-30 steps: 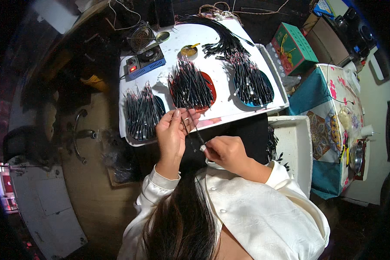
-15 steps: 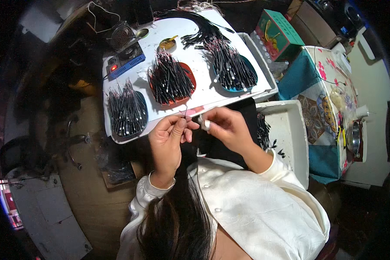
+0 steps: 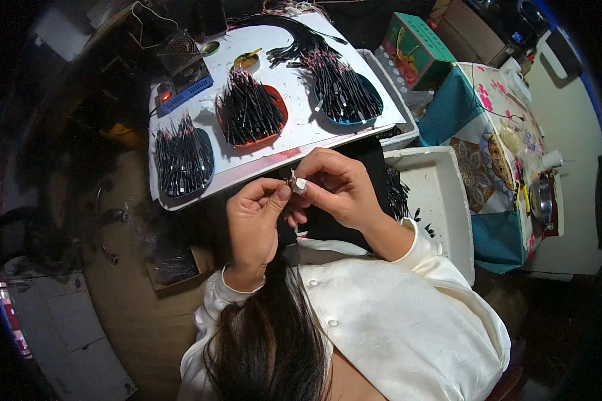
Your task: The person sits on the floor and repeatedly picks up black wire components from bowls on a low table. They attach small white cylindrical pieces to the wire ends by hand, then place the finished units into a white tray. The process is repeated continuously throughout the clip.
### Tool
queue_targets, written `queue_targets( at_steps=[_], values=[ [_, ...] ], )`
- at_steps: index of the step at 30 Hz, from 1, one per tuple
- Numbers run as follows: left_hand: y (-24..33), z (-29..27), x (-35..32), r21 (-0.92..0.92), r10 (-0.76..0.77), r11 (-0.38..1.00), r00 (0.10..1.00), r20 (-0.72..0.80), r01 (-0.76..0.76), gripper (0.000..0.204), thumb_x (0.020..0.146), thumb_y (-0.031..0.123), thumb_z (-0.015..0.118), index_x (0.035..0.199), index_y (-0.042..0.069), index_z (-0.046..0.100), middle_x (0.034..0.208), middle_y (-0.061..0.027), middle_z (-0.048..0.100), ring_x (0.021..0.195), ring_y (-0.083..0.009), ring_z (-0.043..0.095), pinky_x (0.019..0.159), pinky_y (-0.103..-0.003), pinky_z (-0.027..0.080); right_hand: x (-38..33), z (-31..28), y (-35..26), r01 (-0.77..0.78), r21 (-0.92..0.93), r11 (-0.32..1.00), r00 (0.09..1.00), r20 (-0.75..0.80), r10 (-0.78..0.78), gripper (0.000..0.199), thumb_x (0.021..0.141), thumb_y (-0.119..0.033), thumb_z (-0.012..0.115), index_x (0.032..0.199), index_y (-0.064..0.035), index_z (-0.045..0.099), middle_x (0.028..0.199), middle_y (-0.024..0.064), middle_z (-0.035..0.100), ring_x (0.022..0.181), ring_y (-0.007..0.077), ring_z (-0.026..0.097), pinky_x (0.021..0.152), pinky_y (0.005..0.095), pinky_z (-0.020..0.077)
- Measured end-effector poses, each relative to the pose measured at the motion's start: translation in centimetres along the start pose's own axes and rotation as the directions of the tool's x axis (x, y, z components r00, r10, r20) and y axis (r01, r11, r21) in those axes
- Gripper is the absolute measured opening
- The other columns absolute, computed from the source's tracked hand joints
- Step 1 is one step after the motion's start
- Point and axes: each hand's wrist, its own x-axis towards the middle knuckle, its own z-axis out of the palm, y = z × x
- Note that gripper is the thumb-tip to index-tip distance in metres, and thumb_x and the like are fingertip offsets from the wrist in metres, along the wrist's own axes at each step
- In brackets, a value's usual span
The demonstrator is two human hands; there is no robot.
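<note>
Where white board [image 3: 294,144] edge ends, left hand [image 3: 253,224], right hand [image 3: 334,189] fingers pinching small white piece [image 3: 299,186].

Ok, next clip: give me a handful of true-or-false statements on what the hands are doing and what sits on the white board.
1. Both hands meet over a small white piece held at the fingertips. True.
2. The left hand rests flat on the white board. False: it is raised in front of the board's near edge, pinching at the small piece.
3. Three dishes on the board hold bundles of dark strands, the middle one being a red dish. True.
4. The right hand reaches into the white tray. False: it is beside the left hand, on the small piece.
5. The green box stands on the white board. False: it stands off the board, to its right.
</note>
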Motion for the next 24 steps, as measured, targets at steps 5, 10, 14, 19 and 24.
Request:
queue_targets(
  at_steps=[5, 10, 14, 19, 24],
  values=[
    [0.3, -0.5, -0.9, -0.145, -0.129, 0.979, 0.987, 0.093, 0.141, 0.018, 0.091, 0.012, 0.062, 0.096, -0.005, 0.062, 0.077, -0.0131, 0.067, 0.055, -0.0118, 0.056, 0.050, -0.019, 0.042, -1.0, -1.2, -0.5, 0.174, -0.390, 0.904, 0.981, 0.152, -0.123, 0.007, 0.086, 0.000, 0.063, 0.091, 0.0043, 0.060, 0.088, 0.0066, 0.055, 0.075, 0.0092, 0.054, 0.065, 0.0228, 0.0436],
    [0.3, 0.0, -1.7, -0.268, -0.089, 0.954, 0.980, 0.178, 0.136, 0.016, 0.091, 0.011, 0.062, 0.096, -0.004, 0.062, 0.076, -0.0118, 0.065, 0.058, -0.0090, 0.054, 0.051, -0.017, 0.040, -2.3, 0.9, 0.3, -0.242, 0.590, 0.770, 0.967, 0.078, 0.243, 0.013, 0.085, -0.004, 0.066, 0.094, -0.0005, 0.059, 0.090, 0.0070, 0.059, 0.077, 0.0095, 0.055, 0.066, 0.0213, 0.0450],
    [0.7, -0.1, -2.2, -0.241, -0.141, 0.951, 0.964, 0.224, 0.195, 0.016, 0.091, 0.011, 0.062, 0.096, -0.004, 0.063, 0.076, -0.0113, 0.064, 0.058, -0.0089, 0.054, 0.051, -0.017, 0.041, -2.7, 0.6, -0.6, -0.259, 0.426, 0.867, 0.966, 0.094, 0.243, 0.016, 0.087, -0.007, 0.067, 0.098, 0.0010, 0.059, 0.091, 0.0046, 0.061, 0.079, 0.0089, 0.058, 0.070, 0.0212, 0.0472],
    [0.7, -0.2, -2.7, -0.235, -0.145, 0.951, 0.961, 0.236, 0.202, 0.016, 0.091, 0.011, 0.062, 0.096, -0.004, 0.063, 0.075, -0.0115, 0.064, 0.057, -0.0084, 0.053, 0.051, -0.017, 0.041, -2.7, 0.2, -1.9, -0.147, 0.128, 0.981, 0.984, 0.121, 0.132, 0.015, 0.088, -0.005, 0.066, 0.100, 0.0028, 0.061, 0.091, 0.0039, 0.064, 0.083, 0.0078, 0.060, 0.074, 0.0224, 0.0492],
    [0.6, -0.2, -3.0, -0.212, -0.094, 0.966, 0.969, 0.230, 0.145, 0.015, 0.091, 0.010, 0.062, 0.097, -0.004, 0.063, 0.078, -0.0113, 0.065, 0.058, -0.0082, 0.053, 0.053, -0.017, 0.042, -2.9, 0.9, -1.9, -0.139, 0.148, 0.979, 0.989, 0.076, 0.129, 0.012, 0.089, -0.005, 0.064, 0.097, 0.0032, 0.061, 0.088, 0.0035, 0.063, 0.079, 0.0078, 0.059, 0.072, 0.0221, 0.0488]
  ],
)
